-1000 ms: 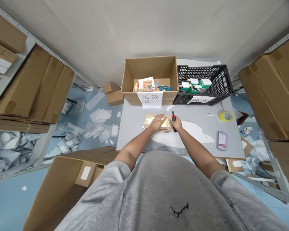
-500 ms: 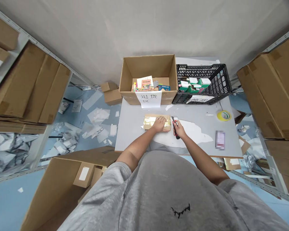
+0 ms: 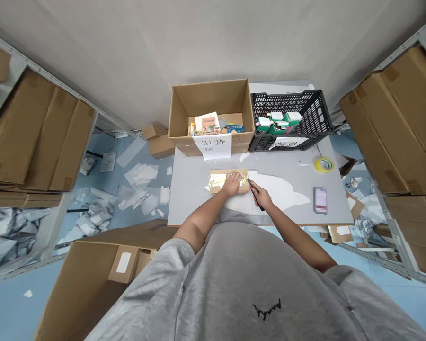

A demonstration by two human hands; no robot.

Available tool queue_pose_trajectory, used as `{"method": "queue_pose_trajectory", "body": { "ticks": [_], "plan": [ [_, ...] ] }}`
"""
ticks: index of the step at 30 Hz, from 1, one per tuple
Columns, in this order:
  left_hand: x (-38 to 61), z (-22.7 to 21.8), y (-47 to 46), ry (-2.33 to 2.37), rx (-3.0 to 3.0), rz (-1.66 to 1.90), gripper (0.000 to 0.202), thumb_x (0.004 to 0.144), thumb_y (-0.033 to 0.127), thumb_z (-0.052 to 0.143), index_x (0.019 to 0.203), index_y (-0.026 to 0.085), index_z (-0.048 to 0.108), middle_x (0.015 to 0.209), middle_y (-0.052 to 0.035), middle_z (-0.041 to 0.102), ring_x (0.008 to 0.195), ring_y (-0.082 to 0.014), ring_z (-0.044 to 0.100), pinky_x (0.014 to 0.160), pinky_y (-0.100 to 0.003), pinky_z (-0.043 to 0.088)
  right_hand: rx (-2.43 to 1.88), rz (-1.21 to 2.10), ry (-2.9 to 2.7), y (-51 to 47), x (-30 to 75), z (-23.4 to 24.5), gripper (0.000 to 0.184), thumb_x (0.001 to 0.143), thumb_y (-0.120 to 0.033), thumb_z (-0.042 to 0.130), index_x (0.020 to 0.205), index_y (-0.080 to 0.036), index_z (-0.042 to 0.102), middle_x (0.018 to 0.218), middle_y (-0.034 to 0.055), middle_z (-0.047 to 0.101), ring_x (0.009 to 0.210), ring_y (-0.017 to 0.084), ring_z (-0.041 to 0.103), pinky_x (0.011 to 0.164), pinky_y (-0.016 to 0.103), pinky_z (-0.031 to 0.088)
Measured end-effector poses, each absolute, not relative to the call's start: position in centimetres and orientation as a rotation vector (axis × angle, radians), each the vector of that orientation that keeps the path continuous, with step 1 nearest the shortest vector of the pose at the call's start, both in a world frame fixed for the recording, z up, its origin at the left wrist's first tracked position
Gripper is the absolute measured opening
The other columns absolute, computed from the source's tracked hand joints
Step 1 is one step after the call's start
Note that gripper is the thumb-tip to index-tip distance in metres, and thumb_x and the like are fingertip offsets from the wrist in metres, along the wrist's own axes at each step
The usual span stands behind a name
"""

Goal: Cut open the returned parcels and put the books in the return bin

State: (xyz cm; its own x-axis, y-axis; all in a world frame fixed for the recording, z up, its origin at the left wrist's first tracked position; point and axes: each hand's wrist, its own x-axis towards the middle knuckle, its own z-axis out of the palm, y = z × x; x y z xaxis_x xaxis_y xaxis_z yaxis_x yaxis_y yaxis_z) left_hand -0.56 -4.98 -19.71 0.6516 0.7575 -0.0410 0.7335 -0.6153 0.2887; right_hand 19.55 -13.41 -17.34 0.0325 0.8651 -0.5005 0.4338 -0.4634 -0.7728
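A small brown taped parcel lies on the grey table in front of me. My left hand rests flat on top of the parcel, fingers spread, pressing it down. My right hand is closed round a red and black utility knife, whose tip points at the parcel's right end. A white torn sheet lies under and to the right of my right hand.
An open cardboard box with books and a paper label stands at the table's back, a black plastic crate beside it. A yellow tape roll and a phone lie at right. Cartons fill shelves on both sides; a large open box stands on the littered floor.
My right hand drew the knife back from the parcel's far right corner toward me along its right end. My left hand stayed on the parcel. The view shifted slightly.
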Motion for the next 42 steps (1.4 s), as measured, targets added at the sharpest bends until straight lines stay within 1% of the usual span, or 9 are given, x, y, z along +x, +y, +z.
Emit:
{"method": "queue_pose_trajectory", "body": {
  "ticks": [8,11,16,20,28,32,37,39,42],
  "plan": [
    [-0.5,-19.9,-5.3,1.137,2.567,0.16,0.063,0.09,0.065,0.067,0.128,0.015,0.061,0.125,-0.0182,0.061,0.122,-0.0346,0.055,0.104,-0.044,0.042,-1.968,1.33,-1.341,-13.1,18.9,-17.1,0.056,0.104,-0.037,0.047,0.159,-0.025,0.05,0.055,-0.0067,0.057,0.036,0.013,0.052,0.045,0.024,0.044],
    [-0.3,-19.9,-5.4,1.189,2.528,0.225,0.081,0.083,0.07,0.072,0.138,0.012,0.057,0.136,-0.021,0.058,0.13,-0.0358,0.051,0.112,-0.046,0.037,-2.018,1.291,-1.335,-14.6,19.2,-17.0,0.055,0.104,-0.04,0.045,0.158,-0.03,0.051,0.058,-0.0066,0.059,0.038,0.013,0.054,0.05,0.025,0.047],
    [-1.5,-18.8,-4.4,1.249,2.534,0.178,0.117,0.069,0.082,0.075,0.158,0.014,0.041,0.165,-0.024,0.032,0.154,-0.0417,0.026,0.127,-0.057,0.01,-2.142,1.175,-1.318,-14.8,19.3,-16.8,0.058,0.106,-0.043,0.04,0.163,-0.03,0.039,0.07,-0.0038,0.065,0.046,0.014,0.06,0.059,0.026,0.051],
    [-4.2,-17.4,-2.7,1.268,2.504,-0.105,0.129,0.063,0.081,0.079,0.168,0.025,0.027,0.171,-0.0195,0.024,0.157,-0.0442,0.018,0.125,-0.062,0.004,-2.242,1.095,-1.441,-12.6,17.8,-16.3,0.048,0.107,-0.043,0.041,0.149,-0.024,0.052,0.085,0.003,0.072,0.061,0.018,0.066,0.069,0.028,0.051],
    [-3.6,-15.6,-4.0,1.676,2.262,-0.226,0.136,0.065,0.089,0.069,0.171,0.025,0.013,0.162,-0.0236,0.036,0.146,-0.0455,0.032,0.118,-0.06,0.025,-2.296,0.946,-1.58,-9.3,14.6,-15.4,0.04,0.106,-0.035,0.044,0.143,-0.022,0.051,0.114,0.012,0.073,0.1,0.026,0.069,0.082,0.032,0.048],
    [-1.1,-16.0,-5.1,2.072,1.849,-0.333,0.133,0.069,0.096,0.054,0.171,0.024,0.005,0.167,-0.0239,0.028,0.141,-0.0468,0.041,0.108,-0.06,0.041,-2.263,0.937,-1.517,-8.7,14.1,-15.7,0.042,0.103,-0.039,0.048,0.142,-0.023,0.048,0.117,0.0119,0.071,0.101,0.027,0.069,0.082,0.033,0.048],
    [-1.8,-16.6,-3.7,2.166,1.379,-0.483,0.13,0.076,0.089,0.054,0.169,0.027,-0.012,0.167,-0.029,0.023,0.111,-0.0385,0.069,0.078,-0.047,0.058,-2.232,1.095,-1.358,-9.5,14.0,-16.7,0.047,0.095,-0.052,0.056,0.132,-0.025,0.046,0.094,0.0035,0.069,0.082,0.025,0.068,0.072,0.033,0.049],
    [-3.5,-16.6,-2.6,2.058,1.512,-0.44,0.131,0.076,0.085,0.061,0.17,0.027,-0.008,0.168,-0.0297,0.022,0.116,-0.0397,0.068,0.086,-0.048,0.057,-2.178,1.115,-1.344,-10.1,14.0,-17.1,0.051,0.089,-0.056,0.062,0.127,-0.025,0.047,0.088,0.0001,0.066,0.077,0.024,0.066,0.07,0.032,0.048],
    [-6.3,-16.4,-1.0,1.674,2.065,-0.262,0.118,0.079,0.079,0.066,0.17,0.034,0.006,0.172,-0.019,0.023,0.143,-0.0426,0.046,0.111,-0.055,0.042,-2.118,1.117,-1.347,-10.9,14.1,-17.5,0.057,0.082,-0.056,0.07,0.123,-0.025,0.047,0.082,-0.0026,0.062,0.074,0.024,0.064,0.068,0.032,0.047]
  ]
}}
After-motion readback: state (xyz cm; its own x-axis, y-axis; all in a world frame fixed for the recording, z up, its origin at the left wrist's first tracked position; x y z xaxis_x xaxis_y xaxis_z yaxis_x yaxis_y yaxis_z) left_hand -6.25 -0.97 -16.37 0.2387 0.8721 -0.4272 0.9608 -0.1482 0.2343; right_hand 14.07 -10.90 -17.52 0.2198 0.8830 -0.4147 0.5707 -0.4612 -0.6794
